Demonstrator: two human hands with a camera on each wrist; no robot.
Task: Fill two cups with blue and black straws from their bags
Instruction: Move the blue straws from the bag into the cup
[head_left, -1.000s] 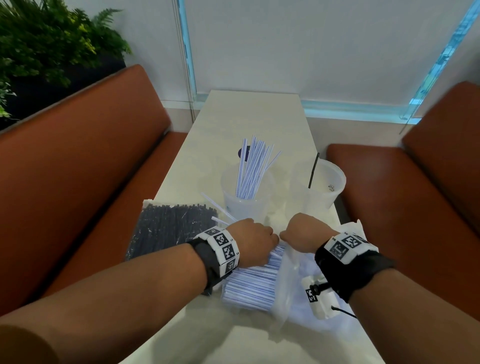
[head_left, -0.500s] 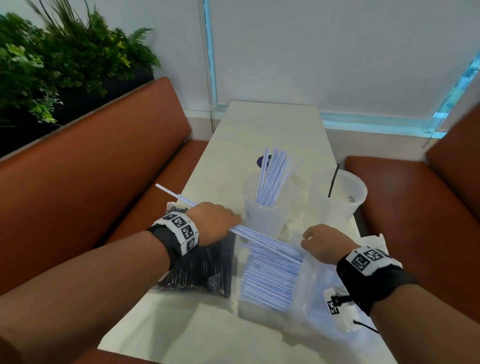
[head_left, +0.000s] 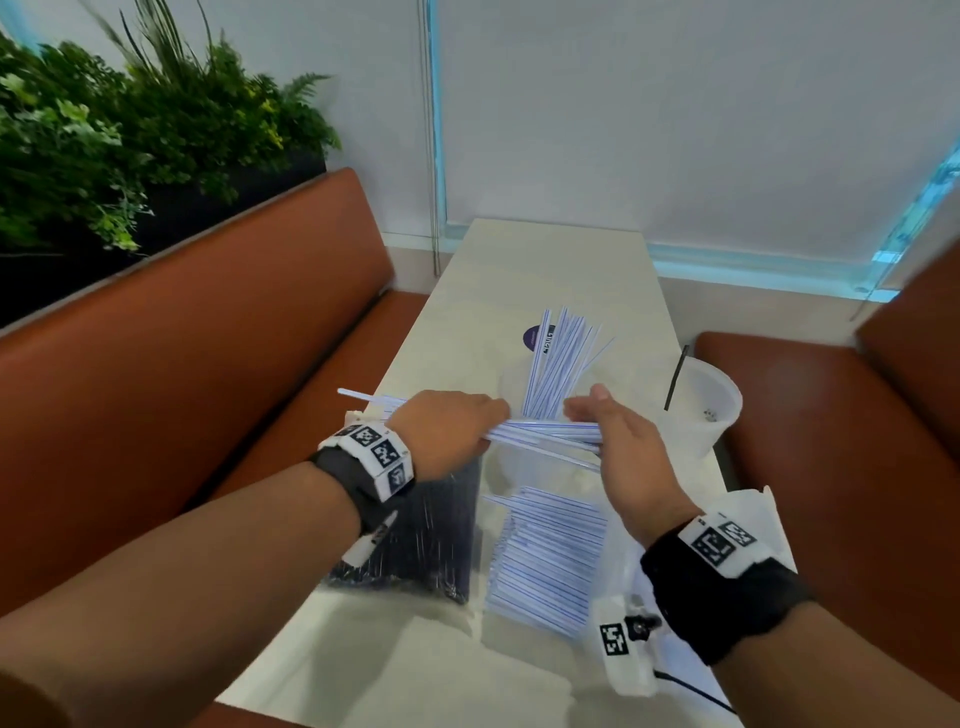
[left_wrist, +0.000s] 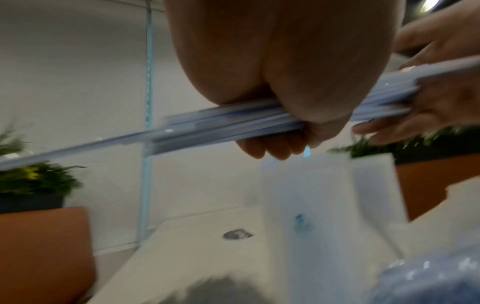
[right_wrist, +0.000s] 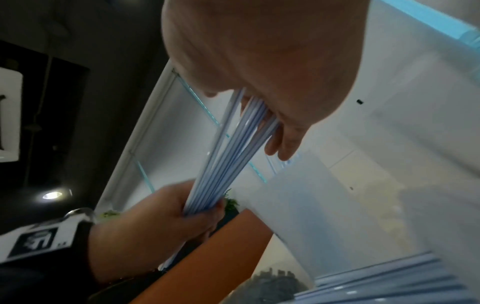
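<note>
Blue straws (head_left: 545, 434) held in a bundle between both hands, above the table (head_left: 545, 270).

Left hand (head_left: 447, 431) has its fingers curled round the thin, white, blue-striped tubes; the right hand (head_left: 618, 441) meets their other ends with fingers nearly straight (how exactly it holds them I cannot tell). Behind stands a clear plastic cup (head_left: 511, 387) with more striped straws, and to the right a second cup (head_left: 711, 410) with one black straw (head_left: 675, 384). Below lie the clear bags: black straws bag (head_left: 431, 540) and blue straws bag (head_left: 550, 566). No writing is readable.
</note>
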